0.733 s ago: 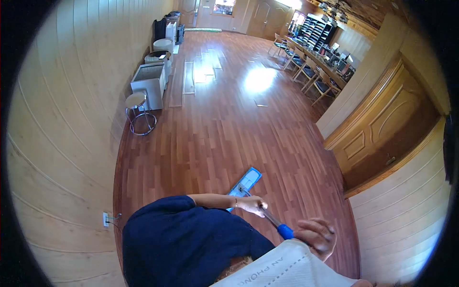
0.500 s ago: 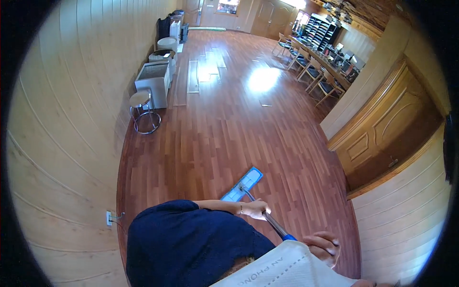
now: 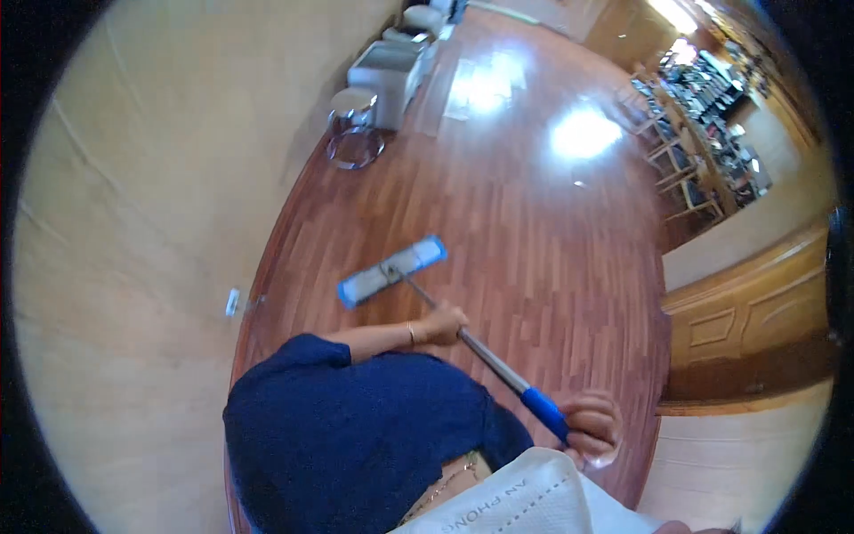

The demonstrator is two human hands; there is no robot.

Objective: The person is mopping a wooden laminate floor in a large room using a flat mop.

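Head: mop (image 3: 489, 358) through left grip (image 3: 442, 325)

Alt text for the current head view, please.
The person's left hand grips a metal mop pole; the right hand curls at its blue grip. The flat, blue-edged mop head is on the reddish plank floor. A round stool stands near the left wall, a wooden door at right.

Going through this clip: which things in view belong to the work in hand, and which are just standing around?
Part of the work:
- mop head, flat, blue-edged
- metal pole, in the left grip
- blue handle end, at the right grip

Just around:
- round stool
- pale cabinet beside it
- chairs, right
- wooden door, right
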